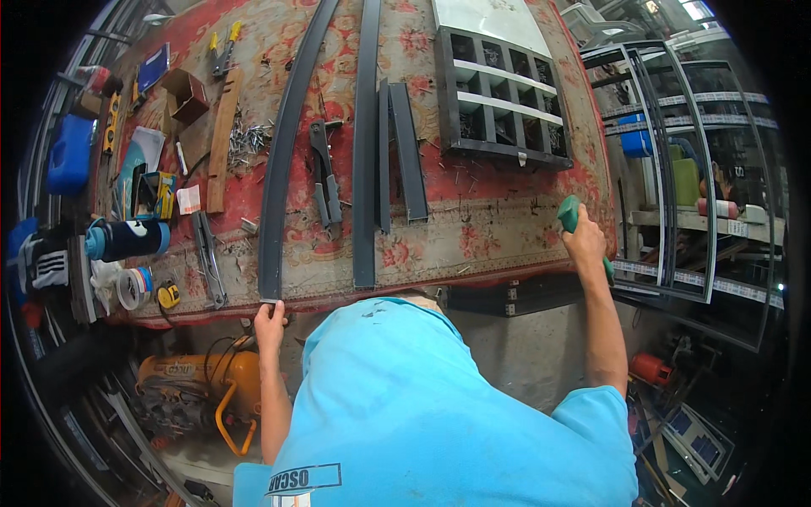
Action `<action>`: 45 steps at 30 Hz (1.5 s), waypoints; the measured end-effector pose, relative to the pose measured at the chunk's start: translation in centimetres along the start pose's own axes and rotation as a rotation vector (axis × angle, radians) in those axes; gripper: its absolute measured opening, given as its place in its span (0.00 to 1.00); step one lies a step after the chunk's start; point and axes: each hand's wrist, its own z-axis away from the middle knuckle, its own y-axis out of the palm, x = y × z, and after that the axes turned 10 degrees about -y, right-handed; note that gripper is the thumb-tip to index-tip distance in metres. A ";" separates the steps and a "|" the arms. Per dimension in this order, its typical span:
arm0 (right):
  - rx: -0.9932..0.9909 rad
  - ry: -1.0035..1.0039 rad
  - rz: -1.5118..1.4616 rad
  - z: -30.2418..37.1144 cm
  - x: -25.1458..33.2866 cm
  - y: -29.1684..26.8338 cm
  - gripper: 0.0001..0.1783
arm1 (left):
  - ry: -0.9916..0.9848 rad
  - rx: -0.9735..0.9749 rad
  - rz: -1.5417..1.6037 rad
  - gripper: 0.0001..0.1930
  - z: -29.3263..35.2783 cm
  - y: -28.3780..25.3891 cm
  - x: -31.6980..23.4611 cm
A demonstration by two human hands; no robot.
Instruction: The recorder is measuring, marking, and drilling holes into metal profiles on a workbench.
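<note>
My left hand (269, 325) is at the table's front edge, thumb and fingers closed at the near end of a long dark grey metal profile (279, 182). To the right, my right hand (588, 242) is wrapped round a green tool (569, 213); its ends show above and below the fist, and its exact kind is hidden. A second long profile (365, 160) lies roughly alongside the first, with shorter profile pieces (408, 152) to its right. Between the long profiles rests a grey-handled hand tool (324, 173).
A patterned red cloth (481, 241) covers the table. A dark compartment box (507, 97) stands at the back right, beyond it framed panels (676, 169). At left are a wooden strip (224, 139), loose screws (249, 139), a dark bottle (131, 238) and a tape measure (168, 294). An orange compressor (198, 380) sits below.
</note>
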 end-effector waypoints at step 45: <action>-0.363 -0.228 -0.811 -10.9 16.2 17.4 0.14 | 0.146 0.226 0.016 0.18 5.7 0.2 -5.6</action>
